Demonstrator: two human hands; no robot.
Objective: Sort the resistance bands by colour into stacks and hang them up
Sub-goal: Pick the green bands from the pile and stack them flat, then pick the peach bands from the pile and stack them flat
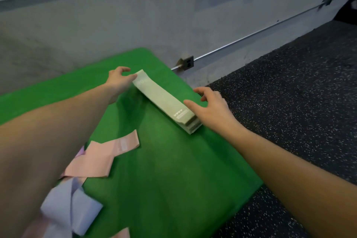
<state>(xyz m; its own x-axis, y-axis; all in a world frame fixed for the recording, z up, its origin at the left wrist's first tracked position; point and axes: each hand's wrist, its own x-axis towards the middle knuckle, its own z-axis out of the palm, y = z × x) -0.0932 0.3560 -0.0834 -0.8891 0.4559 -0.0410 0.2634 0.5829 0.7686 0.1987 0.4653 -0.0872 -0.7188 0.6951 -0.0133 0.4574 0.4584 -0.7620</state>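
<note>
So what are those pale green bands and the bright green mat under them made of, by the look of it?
The pale green bands look like woven fabric with a matte finish: flat, folded strips with soft edges and a printed label, lying in a neat stack. The green mat looks like foam or rubber, matte and slightly grainy, with a rounded corner. The picture cannot settle which.
</note>
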